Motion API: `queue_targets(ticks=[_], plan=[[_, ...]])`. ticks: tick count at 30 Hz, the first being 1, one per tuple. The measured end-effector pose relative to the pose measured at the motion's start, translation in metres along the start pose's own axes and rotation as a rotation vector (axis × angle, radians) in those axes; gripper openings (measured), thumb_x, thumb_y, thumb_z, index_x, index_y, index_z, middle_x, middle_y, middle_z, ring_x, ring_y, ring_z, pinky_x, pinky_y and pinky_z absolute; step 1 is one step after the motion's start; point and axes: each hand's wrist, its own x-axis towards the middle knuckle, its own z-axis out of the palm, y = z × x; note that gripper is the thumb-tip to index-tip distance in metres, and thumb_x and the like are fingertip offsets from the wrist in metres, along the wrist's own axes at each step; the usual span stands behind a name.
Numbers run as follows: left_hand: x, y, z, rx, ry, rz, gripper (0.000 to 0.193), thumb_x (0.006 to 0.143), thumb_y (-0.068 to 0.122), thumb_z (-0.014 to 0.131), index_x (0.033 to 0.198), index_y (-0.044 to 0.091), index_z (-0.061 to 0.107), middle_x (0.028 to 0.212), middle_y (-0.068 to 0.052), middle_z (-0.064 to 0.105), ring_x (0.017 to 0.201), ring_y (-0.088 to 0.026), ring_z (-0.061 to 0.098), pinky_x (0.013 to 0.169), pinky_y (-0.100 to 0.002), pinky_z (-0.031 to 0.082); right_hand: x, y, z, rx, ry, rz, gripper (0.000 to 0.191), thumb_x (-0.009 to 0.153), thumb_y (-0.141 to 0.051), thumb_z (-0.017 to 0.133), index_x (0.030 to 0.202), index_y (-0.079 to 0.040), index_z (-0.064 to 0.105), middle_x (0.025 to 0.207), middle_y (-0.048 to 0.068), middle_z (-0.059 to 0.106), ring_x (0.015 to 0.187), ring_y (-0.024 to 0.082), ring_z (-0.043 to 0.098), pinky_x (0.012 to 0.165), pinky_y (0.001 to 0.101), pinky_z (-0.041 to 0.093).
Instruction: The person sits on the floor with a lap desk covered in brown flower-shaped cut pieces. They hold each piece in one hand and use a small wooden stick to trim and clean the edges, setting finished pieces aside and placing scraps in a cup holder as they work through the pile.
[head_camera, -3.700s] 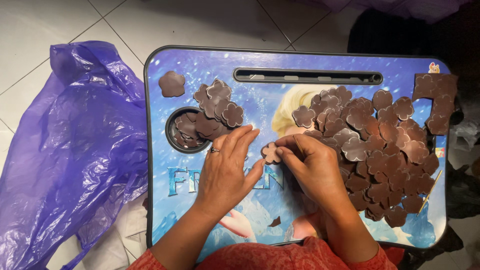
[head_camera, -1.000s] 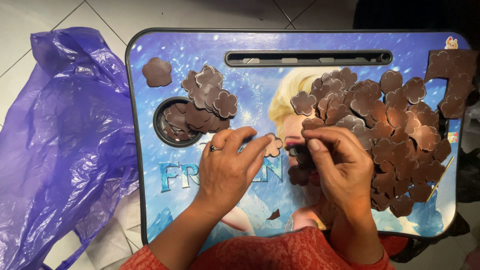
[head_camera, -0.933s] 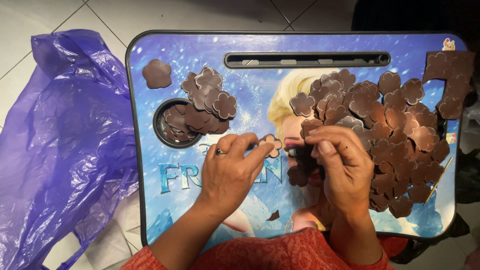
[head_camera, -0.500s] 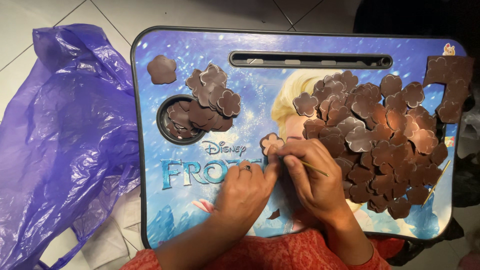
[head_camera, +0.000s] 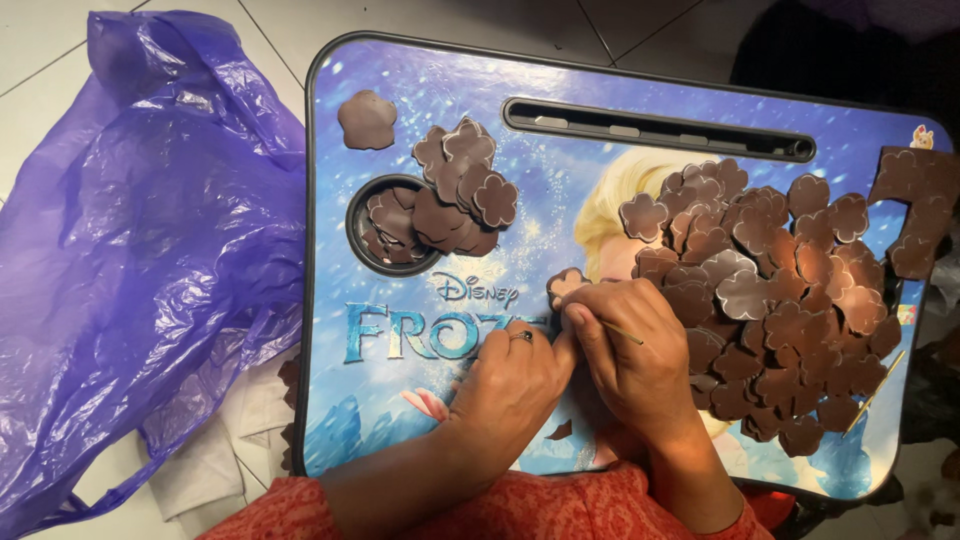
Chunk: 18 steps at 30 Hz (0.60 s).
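A blue printed lap tray lies in front of me. My right hand pinches the lower edge of a brown flower-shaped cutout against the tray's middle. A thin stick lies across its fingers. My left hand, with a ring on it, rests curled on the tray, its thumb against my right thumb, just below the cutout. A big heap of the same brown flowers lies right of my hands. A smaller stack spills over the round cup recess.
A crumpled purple plastic bag lies on the tiled floor to the left, with white cloth under its edge. One flower sits alone at the tray's top left. A brown cut-out sheet hangs over the right rim. A long slot runs along the top.
My left hand has pulled back down the tray and curled up. The flower cutout stays at my right fingertips. The view has shifted so the tray sits further right.
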Motion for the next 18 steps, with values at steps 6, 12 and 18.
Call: queue_targets(ticks=[6, 12, 18], plan=[[-0.0021, 0.0004, 0.0033, 0.017, 0.042, -0.029, 0.031, 0.086, 0.023, 0.058, 0.114, 0.011, 0.063, 0.063, 0.001, 0.052, 0.066, -0.014, 0.052, 0.061, -0.03, 0.036, -0.0006, -0.0018, 0.0002, -0.02, -0.008, -0.01, 0.004, 0.098, -0.005, 0.069, 0.099, -0.002, 0.066, 0.096, 0.008, 0.07, 0.09, 0.03, 0.068, 0.082, 0.038, 0.054], [-0.003, -0.0006, 0.0045, -0.032, -0.062, 0.021, 0.02, 0.09, 0.021, 0.058, 0.107, 0.01, 0.062, 0.067, 0.0, 0.053, 0.069, -0.016, 0.053, 0.062, -0.032, 0.037, 0.0011, -0.001, 0.0011, 0.031, -0.051, 0.011, 0.004, 0.098, -0.005, 0.068, 0.098, -0.002, 0.067, 0.094, 0.008, 0.071, 0.086, 0.029, 0.067, 0.08, 0.0372, 0.053], [-0.003, -0.0011, 0.007, -0.005, 0.024, -0.022, 0.047, 0.084, 0.024, 0.058, 0.127, 0.005, 0.06, 0.065, 0.001, 0.055, 0.068, -0.015, 0.054, 0.063, -0.03, 0.038, 0.0021, -0.0012, 0.0039, 0.06, 0.007, 0.11, 0.004, 0.1, -0.005, 0.067, 0.097, -0.002, 0.069, 0.092, 0.008, 0.071, 0.083, 0.025, 0.065, 0.075, 0.0337, 0.052]])
